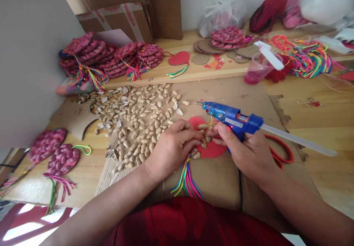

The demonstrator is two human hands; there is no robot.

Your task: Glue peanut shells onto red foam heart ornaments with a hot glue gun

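Observation:
A red heart-shaped card (218, 149) lies in front of me, with several peanuts (204, 143) on it and a rainbow-coloured tassel (188, 179) hanging from its near point. My left hand (174, 146) is closed at the left side of the card, its fingertips pinched at one of the peanuts. My right hand (246, 150) is wrapped around a blue hot glue gun (224, 113), whose nozzle points left above the card. A clear glue stick (298, 139) juts from the gun's back. Some right fingertips reach the peanuts too. The gun's trigger is hidden.
Loose peanuts (143, 128) and shells spread across cardboard (179, 187) at left. Red-handled scissors (287, 155) lie partly behind my right hand. Stacked pink peanut-covered pieces (96, 54) stand at back left. A pink cup (256, 69) and colourful cords (309, 60) sit at back right.

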